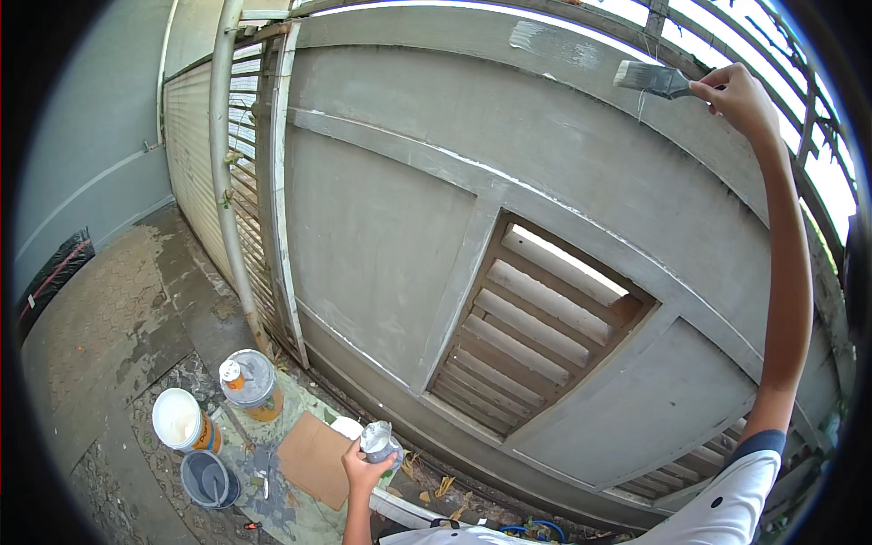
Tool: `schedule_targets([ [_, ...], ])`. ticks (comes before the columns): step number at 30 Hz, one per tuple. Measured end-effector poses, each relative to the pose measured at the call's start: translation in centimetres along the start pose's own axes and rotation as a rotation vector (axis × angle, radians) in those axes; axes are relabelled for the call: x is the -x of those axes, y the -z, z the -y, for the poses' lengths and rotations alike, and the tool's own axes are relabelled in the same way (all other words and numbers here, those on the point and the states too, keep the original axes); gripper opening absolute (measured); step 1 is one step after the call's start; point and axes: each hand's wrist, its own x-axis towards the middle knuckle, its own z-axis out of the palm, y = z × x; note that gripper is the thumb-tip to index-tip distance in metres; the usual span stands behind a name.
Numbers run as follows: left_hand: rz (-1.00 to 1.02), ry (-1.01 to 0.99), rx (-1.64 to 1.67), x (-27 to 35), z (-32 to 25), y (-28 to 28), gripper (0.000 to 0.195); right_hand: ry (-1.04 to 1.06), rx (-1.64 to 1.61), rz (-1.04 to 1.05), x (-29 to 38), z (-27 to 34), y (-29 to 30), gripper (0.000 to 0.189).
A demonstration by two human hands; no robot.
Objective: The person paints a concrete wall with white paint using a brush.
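Note:
My right hand (739,102), raised at the upper right, grips the handle of a flat paintbrush (650,79) with pale paint on its bristle tips. The brush is in front of the upper band of a grey wall (381,88), right of a fresh whitish paint patch (555,44). Whether the bristles touch the wall, I cannot tell. Low in the view, my left hand (368,466) holds a small grey, paint-smeared container (379,441) with white paint inside. Behind that container, a white round thing (347,428) is partly hidden.
A paint-stained sheet (300,521) on the ground bears a cardboard piece (315,460) and a lidded bucket (248,378) with a small container on top. Beside it stand a white paint bucket (178,419) and a dark bucket (210,479). A slatted opening (538,320) interrupts the wall; a metal post (221,170) rises left.

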Motion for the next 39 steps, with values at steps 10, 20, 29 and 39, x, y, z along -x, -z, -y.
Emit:
schedule_targets([
  [10,-0.388,-0.05,-0.233,2.8,0.1,10.9,0.067,0.06,-0.179,-0.13,-4.0,9.8,-7.3,0.039],
  [20,-0.319,-0.015,-0.202,3.4,-1.1,7.7,0.061,-0.085,-0.176,-0.015,-2.7,8.9,-8.6,0.031],
  [29,-0.113,-0.051,-0.06,0.2,-0.7,3.5,0.062,-0.143,0.038,0.041,2.9,-4.3,-1.9,0.034],
  [39,-0.099,-0.092,-0.038,1.2,-1.2,2.3,0.06,-0.057,-0.178,-0.112,-2.0,5.9,-4.9,0.031],
])
